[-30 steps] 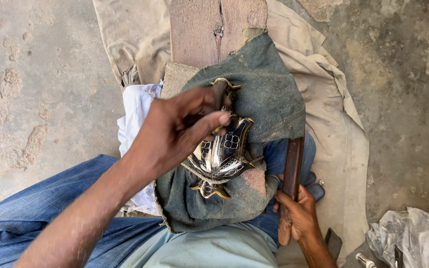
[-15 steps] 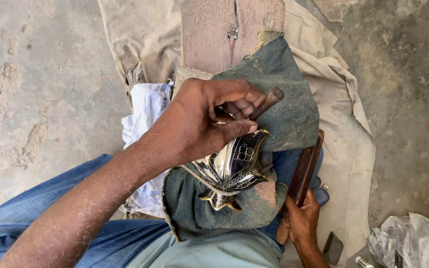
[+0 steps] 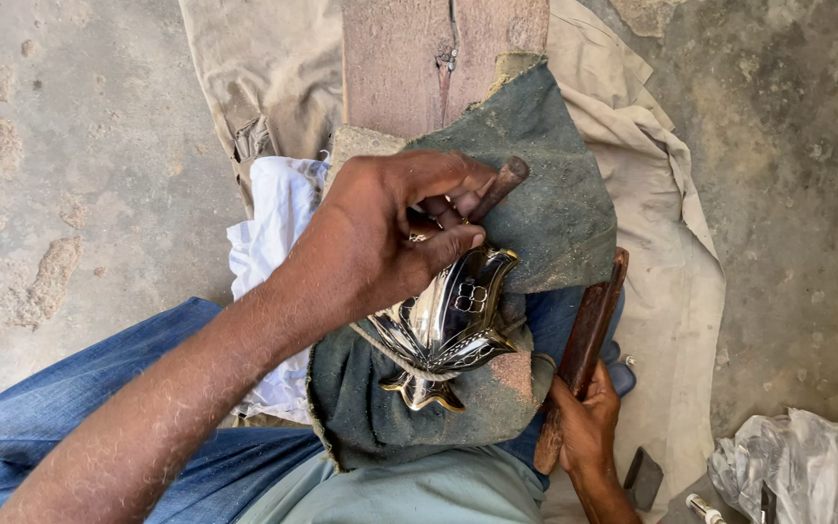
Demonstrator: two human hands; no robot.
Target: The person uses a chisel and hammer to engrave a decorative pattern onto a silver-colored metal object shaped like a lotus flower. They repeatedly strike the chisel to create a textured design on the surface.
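Both hands (image 3: 390,243) close around shiny metal piece (image 3: 448,325).

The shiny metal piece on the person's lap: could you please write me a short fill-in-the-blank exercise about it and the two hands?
1. The left hand presses a thin rod onto the shiny ____ piece.
2. The right hand grips a brown wooden ____.
3. The metal piece rests on a dark green ____.
4. A thin ____ crosses the metal piece.

Missing words: metal; stick; cloth; string

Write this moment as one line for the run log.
left hand: holds punch on shiny metal piece | right hand: grips wooden handle | base: green cloth on wood block
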